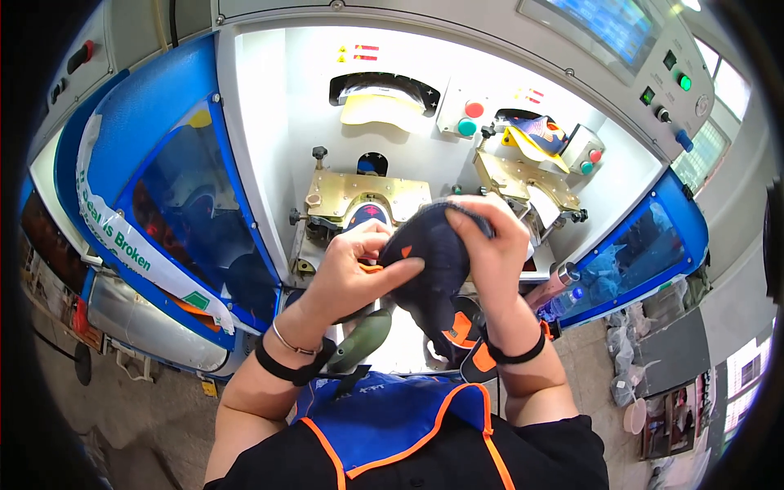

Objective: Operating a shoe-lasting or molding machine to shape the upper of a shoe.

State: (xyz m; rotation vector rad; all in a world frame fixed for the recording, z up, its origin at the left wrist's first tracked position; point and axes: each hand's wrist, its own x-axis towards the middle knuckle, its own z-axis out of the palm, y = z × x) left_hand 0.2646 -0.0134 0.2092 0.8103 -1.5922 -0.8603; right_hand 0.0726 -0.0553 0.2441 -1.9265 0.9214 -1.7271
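Note:
A dark navy fabric shoe upper point(437, 257) with small orange marks is raised in front of me, between both hands. My left hand point(359, 265) is closed on its left side, thumb lying across the fabric. On the other side, my right hand point(494, 241) pinches the top edge with thumb and fingers. Behind my left hand, a navy piece with a pink mark point(369, 214) sits in a brass-coloured clamp plate point(343, 194). Below the upper lie more dark pieces with orange patches point(464, 328). Next to my left wrist is a smooth dark green rounded form point(363, 341).
A white-lined machine bay surrounds the work, with a second clamp station point(531, 175) at right. Red and green buttons point(467, 118) are on its back wall. Blue-framed doors point(196, 196) flank it. A pink bottle point(555, 282) and a clear bottle point(563, 302) stand at right.

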